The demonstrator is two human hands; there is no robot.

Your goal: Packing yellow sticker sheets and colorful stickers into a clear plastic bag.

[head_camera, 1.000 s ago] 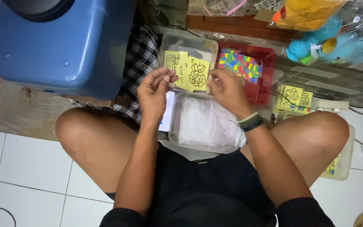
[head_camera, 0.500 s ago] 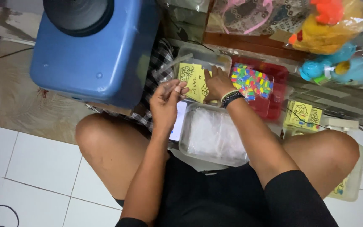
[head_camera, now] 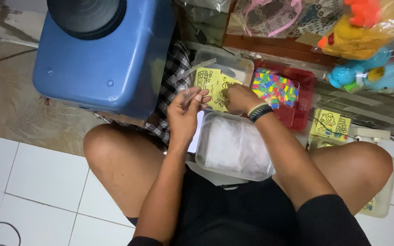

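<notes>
I sit on the floor with a clear plastic tub (head_camera: 233, 150) of clear bags between my knees. My left hand (head_camera: 185, 111) pinches a thin clear plastic sleeve (head_camera: 192, 73) that sticks up and to the right. My right hand (head_camera: 238, 98), with a dark wristband, grips yellow picture cards (head_camera: 210, 82) with black line drawings, held against the sleeve's mouth. Both hands are over a second clear tub (head_camera: 233, 64) beyond the first.
A big blue plastic drum (head_camera: 106, 59) stands at the upper left on a checked cloth (head_camera: 172, 91). A red tray (head_camera: 304, 98) with a pack of small coloured pieces (head_camera: 274, 86) lies to the right. More yellow cards (head_camera: 329, 123) and bagged plush toys (head_camera: 370, 45) are farther right.
My view has shifted and both hands have moved slightly forward. The right hand now covers more of the yellow cards, and the clear sleeve is raised in my left hand.
</notes>
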